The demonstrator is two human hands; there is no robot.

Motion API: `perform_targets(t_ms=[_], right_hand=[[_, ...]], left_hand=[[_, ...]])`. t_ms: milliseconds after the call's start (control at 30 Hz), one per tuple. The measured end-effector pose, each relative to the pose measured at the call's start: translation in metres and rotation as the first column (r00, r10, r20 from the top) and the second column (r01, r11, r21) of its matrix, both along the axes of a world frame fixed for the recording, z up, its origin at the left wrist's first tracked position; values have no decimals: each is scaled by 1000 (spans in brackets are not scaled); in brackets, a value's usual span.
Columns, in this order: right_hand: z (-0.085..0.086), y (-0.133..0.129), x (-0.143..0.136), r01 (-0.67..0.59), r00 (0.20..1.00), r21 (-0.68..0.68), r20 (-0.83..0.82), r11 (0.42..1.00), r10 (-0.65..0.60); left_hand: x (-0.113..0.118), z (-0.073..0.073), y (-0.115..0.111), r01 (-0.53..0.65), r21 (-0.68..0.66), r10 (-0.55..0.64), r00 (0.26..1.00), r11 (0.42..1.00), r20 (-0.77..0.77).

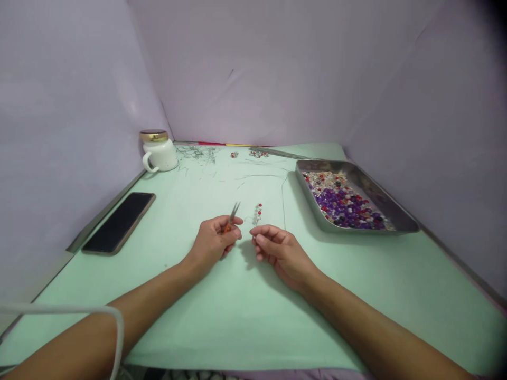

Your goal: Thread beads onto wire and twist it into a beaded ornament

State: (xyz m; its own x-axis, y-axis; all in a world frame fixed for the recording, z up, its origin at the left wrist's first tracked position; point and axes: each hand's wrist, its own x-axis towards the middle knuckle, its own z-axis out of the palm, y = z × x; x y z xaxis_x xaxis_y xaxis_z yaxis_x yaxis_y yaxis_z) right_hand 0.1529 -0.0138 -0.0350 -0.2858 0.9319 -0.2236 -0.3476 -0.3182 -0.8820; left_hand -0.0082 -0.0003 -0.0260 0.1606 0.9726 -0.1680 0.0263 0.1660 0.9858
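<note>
Near the middle of the table, my left hand (220, 236) is closed around long-nose pliers (235, 212) with orange grips. Their slim metal jaws point up and away, slightly apart. Facing it, my right hand (279, 248) pinches with thumb and index finger; what sits between the fingertips is too small to make out. Just beyond these fingertips lies a short strand of red and clear beads (259, 212). Whether the strand reaches into the right hand cannot be told. A thin wire (283, 203) lies on the table beyond the right hand.
At right stands a metal tray (312, 208) of purple, red and clear beads. A phone (119, 222) lies left, below a white mug (163, 155) with a gold lid. Wire snippets (196, 154), small beaded pieces (258, 154) and long wires (283, 153) lie at the back. A white cable (79, 310) crosses the left forearm.
</note>
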Motion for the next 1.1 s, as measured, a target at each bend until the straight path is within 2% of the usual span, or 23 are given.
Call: perform_targets(t_ms=[133,300,467,667,800,1100], right_hand=[[-3,6,4,67,984,-90,-158,994,-81],[-4,9,4,52,965,-139,-246,989,-86],[-2,8,4,70,962,-135,-253,988,-102],[0,8,4,77,961,-156,-252,985,-115],[-1,8,4,66,958,-142,-268,988,-103],[-2,7,4,84,973,-112,-207,990,-106]], left_hand=[[0,8,-4,92,64,-87,993,994,-78],[-2,10,-6,150,196,-103,968,969,-230],[-1,11,-10,213,335,-76,922,918,-379],[-2,4,-10,209,440,29,879,873,-475],[-3,0,-10,269,508,55,843,819,-535],[-5,-2,-11,304,557,66,834,773,-547]])
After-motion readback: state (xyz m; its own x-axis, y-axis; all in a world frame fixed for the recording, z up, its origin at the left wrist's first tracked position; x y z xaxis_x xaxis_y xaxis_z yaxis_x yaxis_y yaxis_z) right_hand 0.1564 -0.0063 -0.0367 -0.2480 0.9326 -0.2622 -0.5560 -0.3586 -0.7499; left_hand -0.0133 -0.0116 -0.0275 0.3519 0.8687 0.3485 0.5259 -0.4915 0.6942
